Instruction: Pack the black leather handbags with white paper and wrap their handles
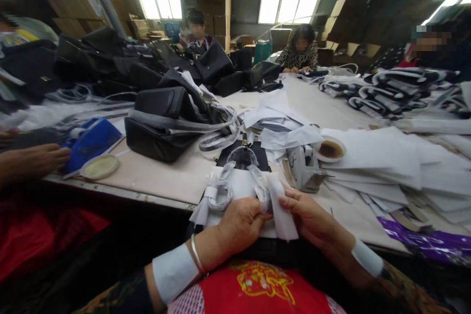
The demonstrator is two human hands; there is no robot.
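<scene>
My left hand (241, 223) is closed, pinching the wrapped handle of a black bag (243, 157) that stands against the table edge in front of me. My right hand (307, 213) is closed on a white strip of wrapping paper (283, 211) at the same handle. The bag's two handles are covered in white and clear wrapping (221, 191). White paper lies over the bag's front.
A black handbag (162, 125) with wrapped straps sits to the left. A small dish of brown glue (330, 149) and a tape dispenser (305, 169) stand on the right among white paper sheets (386, 157). Another person's hand (35, 159) rests at far left. People sit across the table.
</scene>
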